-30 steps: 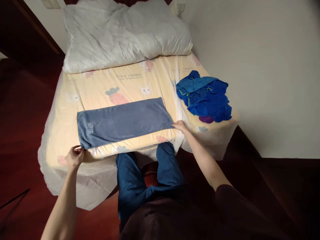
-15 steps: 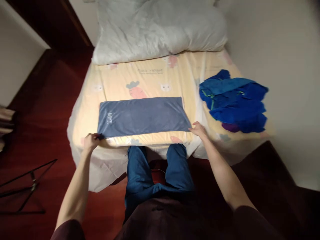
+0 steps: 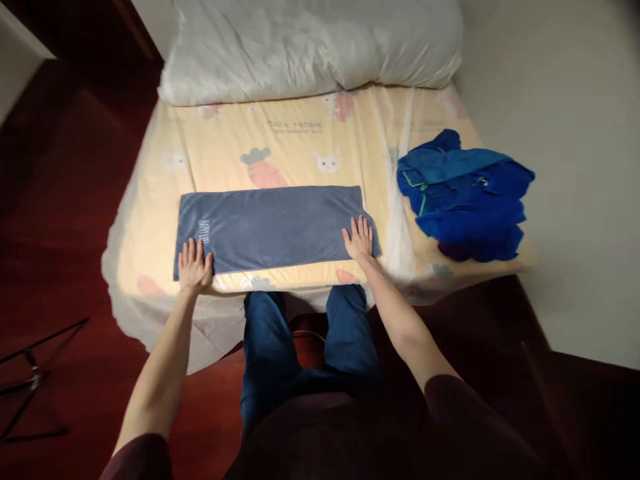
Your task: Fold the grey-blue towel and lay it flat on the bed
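Hands pressing flat, fingers spread, gripping nothing: left hand (image 3: 195,265) on the near-left corner, right hand (image 3: 359,239) on the near-right corner of a long grey-blue velvety folded towel (image 3: 273,227), lying across the near edge of a yellow cartoon-print bed sheet (image 3: 300,147). Crumpled bright blue cloths (image 3: 463,197) lying well apart, right.

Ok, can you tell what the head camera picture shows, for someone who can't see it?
A left hand and a right hand press flat on the near corners of a folded grey-blue towel on a yellow cartoon-print bed sheet. A crumpled bright blue cloth pile lies to the right, a white duvet behind.
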### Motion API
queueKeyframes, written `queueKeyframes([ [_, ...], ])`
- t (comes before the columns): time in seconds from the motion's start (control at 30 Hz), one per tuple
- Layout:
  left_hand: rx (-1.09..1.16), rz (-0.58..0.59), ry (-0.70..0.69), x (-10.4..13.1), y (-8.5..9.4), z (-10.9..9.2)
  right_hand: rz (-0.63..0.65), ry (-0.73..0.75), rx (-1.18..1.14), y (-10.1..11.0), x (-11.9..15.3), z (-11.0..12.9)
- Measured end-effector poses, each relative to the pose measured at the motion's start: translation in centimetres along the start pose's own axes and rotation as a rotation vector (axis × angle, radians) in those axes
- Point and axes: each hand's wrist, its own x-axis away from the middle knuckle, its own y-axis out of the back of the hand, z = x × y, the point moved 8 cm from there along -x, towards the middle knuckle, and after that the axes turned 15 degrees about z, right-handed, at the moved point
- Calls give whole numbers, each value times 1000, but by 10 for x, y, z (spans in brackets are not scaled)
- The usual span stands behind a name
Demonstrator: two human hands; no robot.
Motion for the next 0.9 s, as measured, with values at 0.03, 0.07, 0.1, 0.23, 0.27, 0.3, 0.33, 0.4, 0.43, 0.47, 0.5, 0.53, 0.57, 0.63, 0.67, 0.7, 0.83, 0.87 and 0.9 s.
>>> queueKeyframes([
  [0.03,-4,-13,-18,-1,1,1,-13,-28,2,1,-3,-7],
  [0.07,-9,-22,-33,-3,4,1,-16,-41,7,4,-8,-12],
  [0.1,-14,-25,-40,-7,8,1,-14,-33,15,7,-14,-13],
  [0.23,-33,-11,11,-36,35,2,-82,67,34,34,-48,2],
  [0.27,-32,-27,9,-45,42,0,-101,70,28,40,-58,5],
  [0.3,-27,-53,-6,-53,49,-3,-102,63,20,44,-68,8],
  [0.33,-17,-79,-30,-61,53,-7,-80,54,11,44,-77,10],
  [0.4,6,-83,-74,-75,52,-14,-10,58,1,38,-91,13],
  [0.43,13,-63,-80,-80,47,-15,16,66,-2,34,-96,13],
  [0.47,15,-44,-78,-83,40,-16,24,69,-4,30,-100,13],
  [0.5,15,-35,-74,-85,34,-16,17,68,-9,28,-103,10],
  [0.53,15,-39,-71,-86,29,-15,-1,61,-18,28,-107,6],
  [0.57,16,-55,-73,-86,25,-15,-21,52,-34,28,-112,1],
  [0.63,21,-95,-93,-84,22,-14,-70,28,-94,34,-125,-11],
  [0.67,24,-106,-103,-83,21,-14,-103,12,-133,40,-132,-19],
  [0.7,24,-112,-110,-82,21,-14,-140,-4,-171,46,-140,-26],
  [0.83,17,-127,-100,-82,22,-14,-220,-23,-258,73,-171,-46],
  [0.87,16,-128,-98,-82,22,-14,-209,-32,-276,77,-177,-50],
  [0.9,16,-129,-98,-82,22,-15,-192,-44,-296,79,-183,-53],
])
